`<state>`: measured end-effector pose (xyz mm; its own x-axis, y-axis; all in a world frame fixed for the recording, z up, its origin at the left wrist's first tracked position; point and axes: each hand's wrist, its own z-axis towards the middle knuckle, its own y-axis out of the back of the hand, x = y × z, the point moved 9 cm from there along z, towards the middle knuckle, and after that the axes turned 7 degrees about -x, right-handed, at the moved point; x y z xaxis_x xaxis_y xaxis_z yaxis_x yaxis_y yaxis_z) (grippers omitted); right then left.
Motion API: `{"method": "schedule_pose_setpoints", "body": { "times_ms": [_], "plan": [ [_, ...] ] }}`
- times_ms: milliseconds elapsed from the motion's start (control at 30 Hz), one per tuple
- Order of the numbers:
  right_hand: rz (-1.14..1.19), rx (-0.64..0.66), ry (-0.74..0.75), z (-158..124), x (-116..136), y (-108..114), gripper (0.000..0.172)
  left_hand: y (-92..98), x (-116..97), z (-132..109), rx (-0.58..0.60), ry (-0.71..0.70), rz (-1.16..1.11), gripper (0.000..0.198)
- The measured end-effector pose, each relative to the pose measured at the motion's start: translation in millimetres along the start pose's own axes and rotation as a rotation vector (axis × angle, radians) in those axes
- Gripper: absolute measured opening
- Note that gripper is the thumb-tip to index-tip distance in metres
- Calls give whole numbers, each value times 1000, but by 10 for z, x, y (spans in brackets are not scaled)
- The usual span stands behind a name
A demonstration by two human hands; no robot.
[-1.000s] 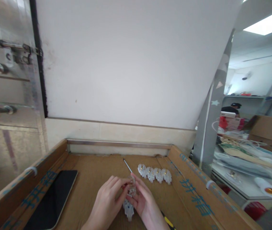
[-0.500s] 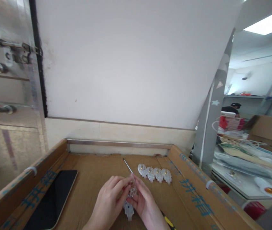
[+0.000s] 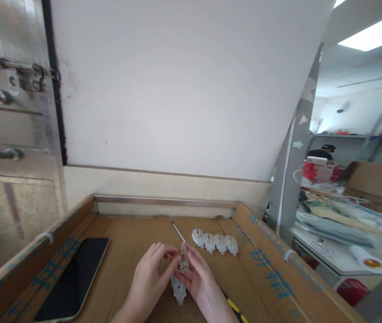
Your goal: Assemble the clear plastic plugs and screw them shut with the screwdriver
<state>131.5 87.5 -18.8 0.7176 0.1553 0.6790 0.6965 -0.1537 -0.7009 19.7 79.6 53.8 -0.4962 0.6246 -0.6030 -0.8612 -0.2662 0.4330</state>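
In the middle of the cardboard tray, my right hand [image 3: 199, 271] grips a small clear plastic part [image 3: 184, 264] with brass-coloured bits in it. My left hand [image 3: 155, 273] is closed at the part's upper left, thumb and forefinger against it; the fingertips partly hide what they pinch. Just below, another clear plastic part [image 3: 179, 290] lies partly under the hands. A screwdriver rests beneath my right hand, its metal shaft [image 3: 178, 231] showing beyond the fingers and its black and yellow handle [image 3: 234, 308] by the wrist.
Several clear plastic parts with brass centres [image 3: 215, 242] stand in a row at right. A black phone [image 3: 75, 278] lies at left. Raised cardboard sides [image 3: 271, 264] border the tray [image 3: 127, 233]. Beyond, at far right, are a cluttered table [image 3: 332, 255] and a person [image 3: 322, 154].
My left fingers have opened slightly and shifted at the top of the plastic part, baring more of it. The right hand keeps its hold. The view has shifted slightly.
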Motion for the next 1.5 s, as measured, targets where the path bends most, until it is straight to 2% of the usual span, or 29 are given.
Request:
{"method": "schedule_pose_setpoints", "body": {
  "times_ms": [167,433,800,1200,1400,1500],
  "plan": [
    [-38,4,-6,-31,-24,-7,59,13,25,4,-9,59,-43,13],
    [-99,42,16,-28,-44,-52,49,-49,17,1,63,69,-84,18],
    [-122,-2,30,45,-30,39,51,-85,9,-25,107,67,-64,17],
    [-322,45,124,36,4,62,52,-60,83,-20,49,96,-77,20],
    [-413,-56,264,-3,87,77,52,-131,130,-56,113,141,-122,24],
    [-480,-50,330,-23,123,61,50,-176,185,-80,136,183,-174,25]
  ]
}}
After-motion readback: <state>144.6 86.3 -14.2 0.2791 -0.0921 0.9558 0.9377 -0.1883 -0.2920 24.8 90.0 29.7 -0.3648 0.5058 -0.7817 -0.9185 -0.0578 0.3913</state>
